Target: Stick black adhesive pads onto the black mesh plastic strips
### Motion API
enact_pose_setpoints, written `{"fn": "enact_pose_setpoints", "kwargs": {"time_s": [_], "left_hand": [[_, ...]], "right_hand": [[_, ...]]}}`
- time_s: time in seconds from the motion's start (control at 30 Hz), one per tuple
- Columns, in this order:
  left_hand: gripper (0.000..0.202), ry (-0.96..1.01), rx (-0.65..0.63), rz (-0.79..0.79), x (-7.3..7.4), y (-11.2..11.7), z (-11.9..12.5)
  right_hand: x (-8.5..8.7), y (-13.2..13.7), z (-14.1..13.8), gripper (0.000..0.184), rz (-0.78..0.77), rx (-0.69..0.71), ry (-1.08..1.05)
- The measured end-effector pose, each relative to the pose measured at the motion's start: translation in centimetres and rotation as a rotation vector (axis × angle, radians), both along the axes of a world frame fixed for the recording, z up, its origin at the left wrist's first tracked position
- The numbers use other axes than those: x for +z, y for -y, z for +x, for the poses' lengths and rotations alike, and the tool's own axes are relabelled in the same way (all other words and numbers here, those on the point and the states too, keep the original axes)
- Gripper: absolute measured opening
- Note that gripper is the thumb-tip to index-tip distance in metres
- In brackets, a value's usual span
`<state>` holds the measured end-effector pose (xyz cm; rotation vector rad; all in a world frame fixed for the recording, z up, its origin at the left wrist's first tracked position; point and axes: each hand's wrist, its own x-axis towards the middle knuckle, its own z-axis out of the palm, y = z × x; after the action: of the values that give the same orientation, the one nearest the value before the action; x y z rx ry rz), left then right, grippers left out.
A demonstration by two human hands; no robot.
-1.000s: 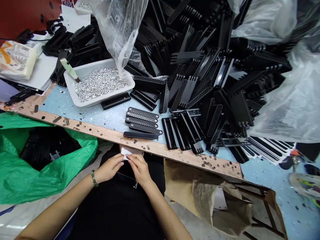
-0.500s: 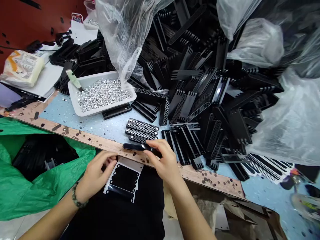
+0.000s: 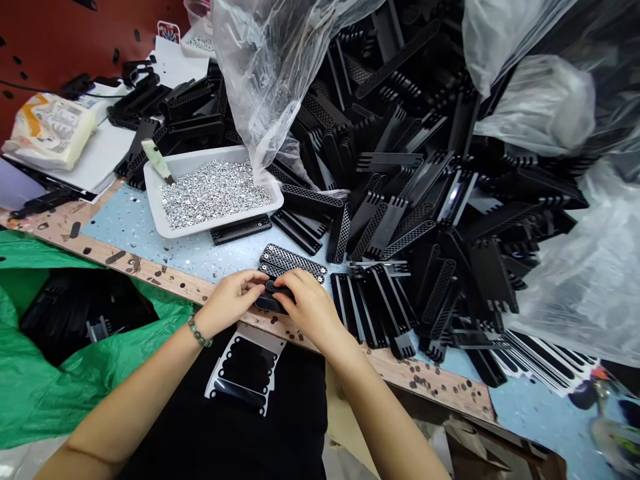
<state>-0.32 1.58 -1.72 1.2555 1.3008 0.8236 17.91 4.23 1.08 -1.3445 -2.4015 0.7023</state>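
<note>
**Both hands close on a black strip at the bench edge**

The black strip (image 3: 273, 301) is a small, smooth, dark oblong with a slight gloss. Only its middle shows between the fingers, and both ends are covered. It sits at the front edge of the bench (image 3: 125, 230), where the pale blue top meets the worn wooden border, just in front of a short row of perforated strips (image 3: 295, 260) lying side by side.

The left hand (image 3: 231, 301) comes in from the left with its fingers curled and its fingertips pressed on the strip's left end. A green bead bracelet (image 3: 200, 331) circles that wrist. The right hand (image 3: 307, 310) comes in from the right, knuckles up, with its thumb and fingers closed over the other end. The two sets of fingertips nearly touch above the strip. It seems to rest on the bench, though the fingers hide its underside, so I cannot tell for sure. Both forearms run up from the lower edge of the view and meet at the strip.

On the person's lap, just below the hands, lies a white sheet (image 3: 245, 370) carrying several black oblong pieces in a row. Behind the hands, a white tray (image 3: 153, 193) holds small silvery parts, and a heap of black parts (image 3: 425, 167) covers the right side of the bench. A green bag (image 3: 45, 373) lies to the person's left
</note>
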Motion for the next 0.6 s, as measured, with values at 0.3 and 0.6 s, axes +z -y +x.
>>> {"fn": "enact_pose_setpoints", "kwargs": {"time_s": [0.3,0.6], "left_hand": [[0.024,0.107,0.044,-0.136,-0.6,-0.9,1.1],[0.028,0.051,-0.007,-0.197,0.3,-0.7,2.2]], "right_hand": [[0.8,0.4,1.2,0.014,0.068,-0.033,0.133],[0.2,1.0,5.3,0.007,-0.189,-0.247,-0.130]]}}
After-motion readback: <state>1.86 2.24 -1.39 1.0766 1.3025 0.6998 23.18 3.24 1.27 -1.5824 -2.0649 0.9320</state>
